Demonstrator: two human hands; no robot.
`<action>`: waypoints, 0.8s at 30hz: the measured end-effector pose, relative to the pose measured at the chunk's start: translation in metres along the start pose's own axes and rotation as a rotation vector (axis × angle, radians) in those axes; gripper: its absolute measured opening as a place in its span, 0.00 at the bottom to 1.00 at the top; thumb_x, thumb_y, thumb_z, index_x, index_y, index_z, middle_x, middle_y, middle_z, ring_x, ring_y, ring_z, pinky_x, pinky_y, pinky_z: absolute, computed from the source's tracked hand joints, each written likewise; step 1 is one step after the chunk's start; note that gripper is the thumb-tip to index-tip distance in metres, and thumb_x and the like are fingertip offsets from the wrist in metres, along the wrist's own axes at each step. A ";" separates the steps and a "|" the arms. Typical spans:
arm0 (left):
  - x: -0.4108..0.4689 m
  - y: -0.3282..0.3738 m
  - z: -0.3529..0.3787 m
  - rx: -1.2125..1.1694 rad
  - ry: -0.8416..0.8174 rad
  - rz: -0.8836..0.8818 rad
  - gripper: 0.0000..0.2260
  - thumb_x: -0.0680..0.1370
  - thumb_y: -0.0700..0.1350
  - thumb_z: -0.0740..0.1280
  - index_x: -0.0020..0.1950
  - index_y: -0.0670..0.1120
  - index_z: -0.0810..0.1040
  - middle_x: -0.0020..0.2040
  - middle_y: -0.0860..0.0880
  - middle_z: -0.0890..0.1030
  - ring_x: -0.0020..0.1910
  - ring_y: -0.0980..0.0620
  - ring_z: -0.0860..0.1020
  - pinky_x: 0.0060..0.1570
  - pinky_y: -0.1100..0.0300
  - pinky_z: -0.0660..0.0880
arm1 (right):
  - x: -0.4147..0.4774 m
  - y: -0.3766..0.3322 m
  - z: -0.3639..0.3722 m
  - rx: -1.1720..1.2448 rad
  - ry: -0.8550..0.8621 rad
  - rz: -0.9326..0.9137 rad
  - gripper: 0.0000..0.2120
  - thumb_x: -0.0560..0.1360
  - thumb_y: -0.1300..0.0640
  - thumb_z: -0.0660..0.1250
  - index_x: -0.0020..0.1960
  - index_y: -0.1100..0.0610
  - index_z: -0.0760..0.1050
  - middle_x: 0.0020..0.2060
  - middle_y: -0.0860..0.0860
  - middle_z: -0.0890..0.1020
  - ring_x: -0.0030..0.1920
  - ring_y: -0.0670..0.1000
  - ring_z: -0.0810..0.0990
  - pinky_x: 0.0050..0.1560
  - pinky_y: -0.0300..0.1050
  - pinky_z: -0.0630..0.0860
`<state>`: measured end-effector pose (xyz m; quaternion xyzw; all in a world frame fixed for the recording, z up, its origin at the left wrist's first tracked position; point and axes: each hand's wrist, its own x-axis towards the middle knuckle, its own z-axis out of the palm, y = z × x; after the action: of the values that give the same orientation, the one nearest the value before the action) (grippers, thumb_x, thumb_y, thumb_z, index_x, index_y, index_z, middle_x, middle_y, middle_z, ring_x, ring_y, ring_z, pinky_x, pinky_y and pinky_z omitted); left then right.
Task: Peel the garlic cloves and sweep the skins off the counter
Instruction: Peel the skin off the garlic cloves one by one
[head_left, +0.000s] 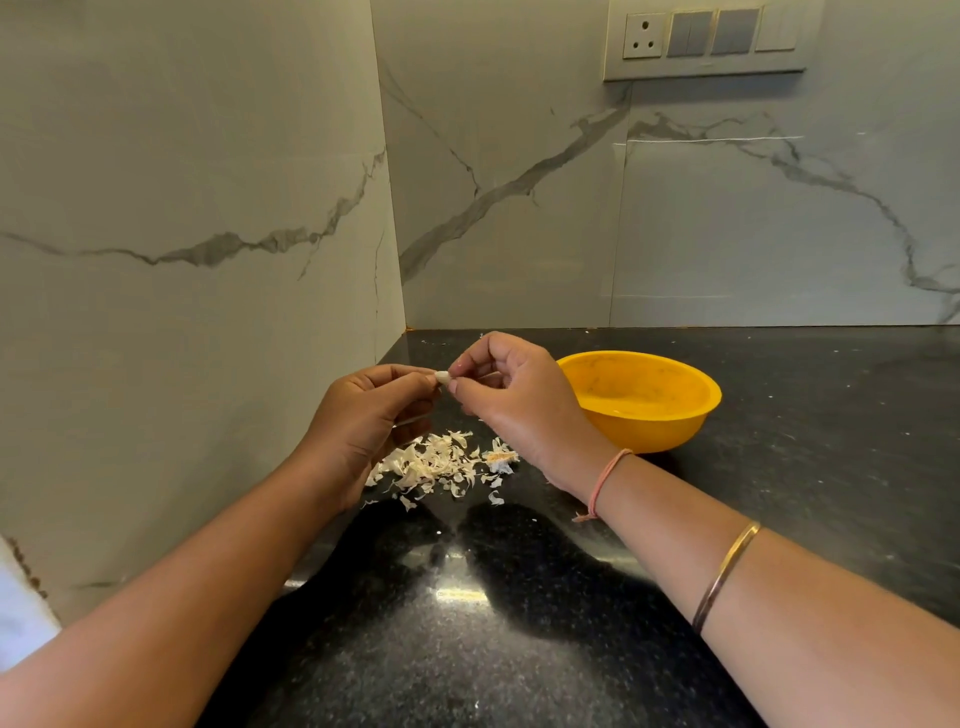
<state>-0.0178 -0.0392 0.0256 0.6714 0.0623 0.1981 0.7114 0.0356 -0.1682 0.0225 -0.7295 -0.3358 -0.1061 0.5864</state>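
Note:
A small white garlic clove (442, 377) is held in the air above the black counter (519, 597). My left hand (363, 415) pinches it from the left with curled fingers. From the right, my right hand (511, 400) pinches the same clove with thumb and fingertips. Below the hands, a loose heap of pale garlic skins (441, 465) lies on the counter, with a garlic root stub (500, 458) at its right edge.
A yellow bowl (670, 415) stands on the counter just right of my right hand; what it holds is hidden by its rim. Marble walls close the counter at the left and back. A socket and switch panel (706, 41) sits high on the back wall.

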 end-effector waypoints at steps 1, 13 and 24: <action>0.000 0.000 0.000 0.029 0.001 0.017 0.05 0.76 0.37 0.66 0.42 0.43 0.80 0.35 0.48 0.80 0.33 0.57 0.77 0.30 0.68 0.75 | 0.000 0.000 0.000 -0.070 -0.005 -0.043 0.05 0.72 0.64 0.69 0.42 0.55 0.76 0.36 0.49 0.80 0.34 0.43 0.76 0.37 0.36 0.76; -0.001 0.002 0.001 -0.032 0.006 -0.055 0.05 0.74 0.37 0.67 0.39 0.40 0.80 0.31 0.48 0.81 0.31 0.55 0.76 0.30 0.68 0.76 | 0.002 0.003 -0.003 -0.406 -0.019 -0.252 0.05 0.72 0.66 0.67 0.45 0.59 0.79 0.41 0.52 0.81 0.41 0.49 0.77 0.41 0.44 0.76; -0.002 0.004 0.003 -0.073 0.020 -0.151 0.05 0.74 0.35 0.66 0.39 0.38 0.80 0.30 0.47 0.80 0.28 0.56 0.75 0.30 0.67 0.76 | 0.001 0.000 -0.005 -0.581 -0.049 -0.446 0.05 0.72 0.69 0.66 0.44 0.61 0.78 0.40 0.55 0.79 0.40 0.53 0.76 0.37 0.47 0.74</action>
<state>-0.0198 -0.0426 0.0294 0.6363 0.1127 0.1528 0.7477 0.0375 -0.1727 0.0251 -0.7767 -0.4565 -0.3047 0.3090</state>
